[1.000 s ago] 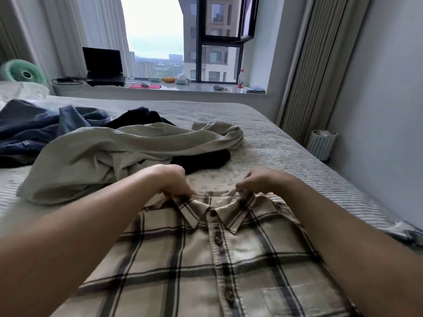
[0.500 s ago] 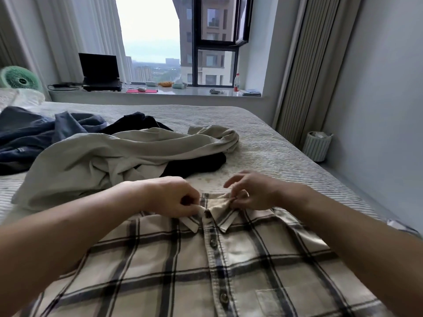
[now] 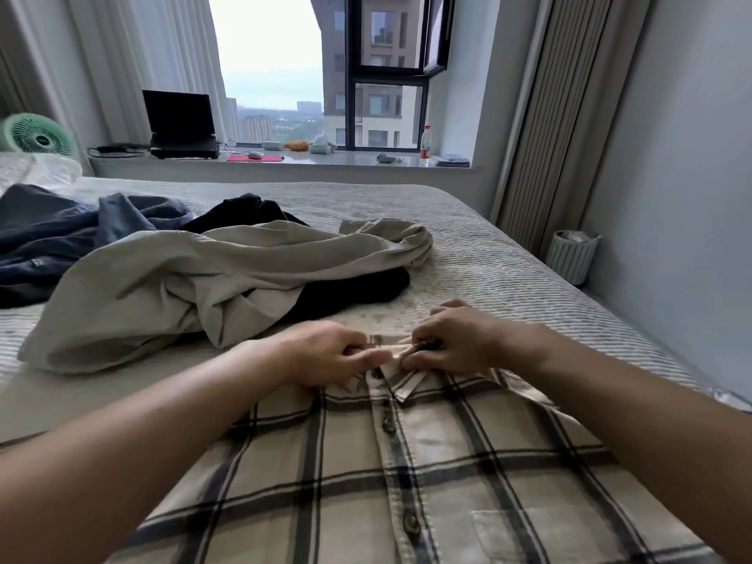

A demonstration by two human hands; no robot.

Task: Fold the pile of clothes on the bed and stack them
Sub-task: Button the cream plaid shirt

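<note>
Head view: plaid shirt [image 3: 407, 474] spread front-up on the bed [image 3: 508, 258], buttoned down the middle, collar at the far end. Left hand [image 3: 329, 352] curled at the collar's left half, fingers pinching the cloth near the top button. Right hand [image 3: 451, 339] likewise curled, pinching the collar's right point; both nearly touching at the neck opening. Beyond, unfolded and heaped: beige garment [image 3: 211, 282] draped over a black one [image 3: 346, 295], with a blue garment [image 3: 61, 234] farther left. No folded stack visible yet.

Handling, as a judgement: light, soft woven cotton, limp everywhere except the collar and button placket, which look a little stiffer and hold a line. Not slippery, not fragile, but prone to creasing and to dragging on the ribbed bedcover. Best taken at the shoulders or along the side seams, flattened first, then folded about the placket; pinching the collar alone likely to bunch the yoke.
</note>
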